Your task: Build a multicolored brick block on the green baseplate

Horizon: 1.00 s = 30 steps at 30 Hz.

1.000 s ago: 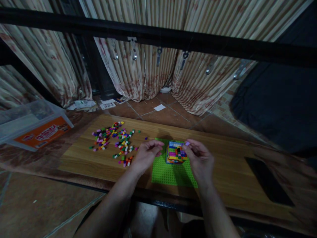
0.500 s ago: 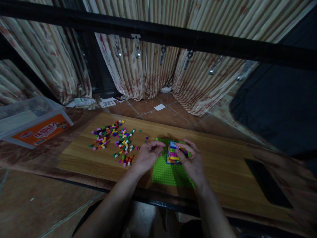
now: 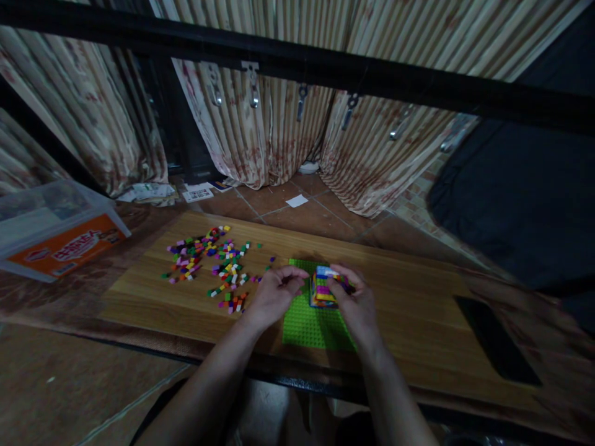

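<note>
A small structure of stacked, multicoloured toy bricks (image 3: 323, 288) stands on a green studded baseplate (image 3: 302, 328). My right hand (image 3: 356, 303) grips its right side and top, thumb towards me and fingers curled over the far side; part of the bricks is hidden beneath it. Just left of the structure, above the baseplate, my left hand (image 3: 279, 294) is closed in a pinch, thumb and forefinger tips nearly together. Whatever may be between those tips is too small to make out. Loose coloured bricks (image 3: 227, 266) lie scattered on the wooden board to the left.
The wooden board (image 3: 409, 310) rests on a cloth-covered table. A dark flat phone-like slab (image 3: 497, 341) lies at its right end. At the far left stands a clear plastic tub (image 3: 69, 241) with an orange label. A dark bar (image 3: 325, 68) with metal hooks crosses above, before striped curtains.
The fingers of my right hand have drawn closer in over the brick structure. My left hand keeps its pinch beside it. The whole view has shifted slightly.
</note>
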{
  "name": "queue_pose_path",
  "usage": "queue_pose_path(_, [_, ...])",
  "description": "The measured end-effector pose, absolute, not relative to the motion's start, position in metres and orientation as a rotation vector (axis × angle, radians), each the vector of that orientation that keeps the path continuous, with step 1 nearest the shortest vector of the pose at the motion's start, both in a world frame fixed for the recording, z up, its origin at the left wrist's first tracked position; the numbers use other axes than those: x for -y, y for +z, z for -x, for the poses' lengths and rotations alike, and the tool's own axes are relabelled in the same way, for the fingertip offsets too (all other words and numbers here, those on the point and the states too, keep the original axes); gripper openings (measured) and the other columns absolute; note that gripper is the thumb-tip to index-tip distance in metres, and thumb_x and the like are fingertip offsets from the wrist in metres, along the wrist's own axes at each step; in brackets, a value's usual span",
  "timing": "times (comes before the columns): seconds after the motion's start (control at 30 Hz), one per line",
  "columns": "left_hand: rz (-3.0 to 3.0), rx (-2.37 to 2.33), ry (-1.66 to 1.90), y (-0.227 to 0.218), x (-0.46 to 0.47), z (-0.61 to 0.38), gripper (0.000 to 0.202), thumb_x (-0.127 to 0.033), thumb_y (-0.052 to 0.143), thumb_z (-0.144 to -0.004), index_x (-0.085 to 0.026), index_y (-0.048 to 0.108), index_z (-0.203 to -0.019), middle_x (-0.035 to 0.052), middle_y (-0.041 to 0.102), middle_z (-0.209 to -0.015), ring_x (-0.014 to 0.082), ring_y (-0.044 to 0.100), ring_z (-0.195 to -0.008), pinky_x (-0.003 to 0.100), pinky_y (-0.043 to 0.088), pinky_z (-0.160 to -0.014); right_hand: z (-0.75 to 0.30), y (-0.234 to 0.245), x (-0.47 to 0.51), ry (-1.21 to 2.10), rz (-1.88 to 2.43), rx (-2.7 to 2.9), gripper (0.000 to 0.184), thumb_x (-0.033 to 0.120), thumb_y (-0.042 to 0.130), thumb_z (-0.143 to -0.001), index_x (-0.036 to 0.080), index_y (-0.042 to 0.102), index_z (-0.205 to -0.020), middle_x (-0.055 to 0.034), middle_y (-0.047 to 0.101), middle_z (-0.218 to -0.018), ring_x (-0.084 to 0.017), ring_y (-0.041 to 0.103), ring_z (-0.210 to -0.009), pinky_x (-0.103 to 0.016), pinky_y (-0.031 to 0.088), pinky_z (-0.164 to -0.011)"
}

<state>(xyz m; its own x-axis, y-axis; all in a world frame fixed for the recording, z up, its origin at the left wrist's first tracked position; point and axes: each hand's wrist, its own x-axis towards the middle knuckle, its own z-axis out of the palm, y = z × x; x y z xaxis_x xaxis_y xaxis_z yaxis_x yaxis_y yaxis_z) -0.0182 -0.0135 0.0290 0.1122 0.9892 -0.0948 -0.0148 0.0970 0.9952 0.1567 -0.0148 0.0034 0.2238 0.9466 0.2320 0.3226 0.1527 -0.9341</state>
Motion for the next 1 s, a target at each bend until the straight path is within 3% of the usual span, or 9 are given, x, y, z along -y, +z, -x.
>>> queue_pose_path(0.33, [-1.235,-1.175,1.049,0.026,0.013,0.019,0.016,-0.021,0.059,-0.076,-0.018,0.072,-0.085,0.0013,0.068,-0.072,0.0135,0.059,-0.065,0.024,0.046,-0.061,-0.155,-0.002,0.006,0.809,1.4,1.16,0.042,0.042,0.068,-0.072,0.022,0.068,-0.108,-0.0073,0.069,-0.108,-0.023,0.063,-0.097,-0.04,0.05,-0.083])
queue_pose_path(0.8, [-1.272,-1.168,1.115,0.019,0.011,0.019,0.016,-0.02,0.063,-0.074,-0.016,0.068,-0.089,0.0026,0.068,-0.078,0.0141,0.06,-0.068,0.027,0.048,-0.066,-0.151,0.004,0.006,0.931,1.376,1.006,0.038,0.034,0.07,-0.066,0.02,0.07,-0.101,-0.003,0.072,-0.085,-0.018,0.064,-0.07,-0.034,0.051,-0.066])
queue_pose_path(1.0, [-1.352,-1.231,1.22,0.014,0.01,0.02,0.014,-0.02,0.065,-0.074,-0.017,0.062,-0.088,0.0039,0.068,-0.083,0.0162,0.064,-0.08,0.027,0.049,-0.074,-0.148,0.003,0.003,0.896,1.391,0.983,0.035,0.034,0.071,-0.064,0.02,0.072,-0.096,-0.0032,0.072,-0.085,-0.018,0.063,-0.07,-0.033,0.051,-0.065])
